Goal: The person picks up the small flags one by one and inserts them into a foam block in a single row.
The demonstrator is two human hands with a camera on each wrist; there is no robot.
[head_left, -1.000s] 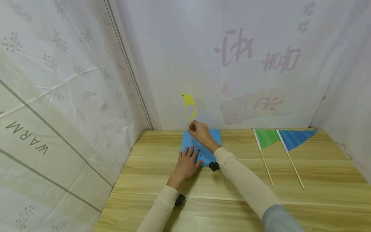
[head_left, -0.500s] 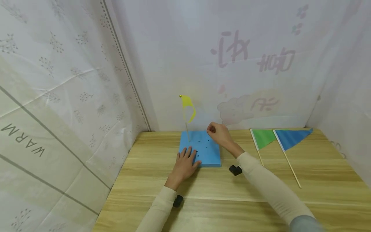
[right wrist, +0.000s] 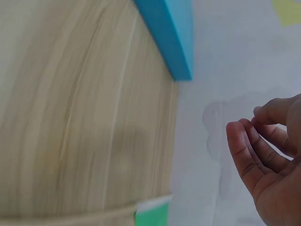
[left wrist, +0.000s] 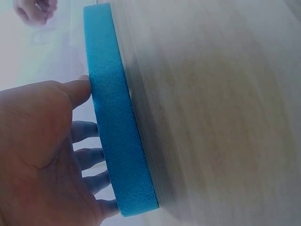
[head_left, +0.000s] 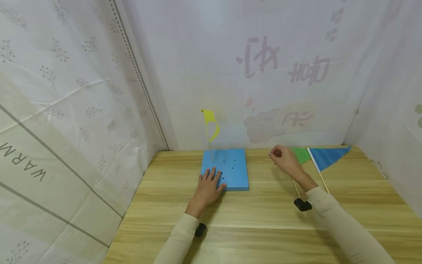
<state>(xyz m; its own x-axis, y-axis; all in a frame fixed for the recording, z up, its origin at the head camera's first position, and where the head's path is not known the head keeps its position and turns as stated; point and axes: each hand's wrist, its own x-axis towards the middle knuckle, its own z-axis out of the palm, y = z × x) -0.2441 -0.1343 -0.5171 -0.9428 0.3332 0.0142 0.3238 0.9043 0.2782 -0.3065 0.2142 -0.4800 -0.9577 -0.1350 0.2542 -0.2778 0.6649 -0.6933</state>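
A blue foam block (head_left: 235, 178) with several small dark holes in its top lies on the table. The yellow flag (head_left: 209, 116) stands in it near the back left, its stick leaning slightly. My left hand (head_left: 207, 189) rests on the block's front left part, fingers spread; the left wrist view has its fingertips along the top edge of the foam block (left wrist: 115, 113). Over the table to the right, my right hand (head_left: 287, 160) is bent loosely with nothing in it. It partly covers the green flag (head_left: 299, 154) in the head view. Beside that lies a blue triangular flag (head_left: 329, 157).
The wooden table (head_left: 257, 234) runs back to a pale printed curtain (head_left: 204, 66). Another curtain (head_left: 72, 121) hangs along the left side. Each wrist carries a black camera mount, such as the right one (head_left: 302, 204).
My right hand has let go of the yellow flag's stick and moved right, to above the green flag. The yellow flag stays standing in the block. My left hand keeps its place on the block.
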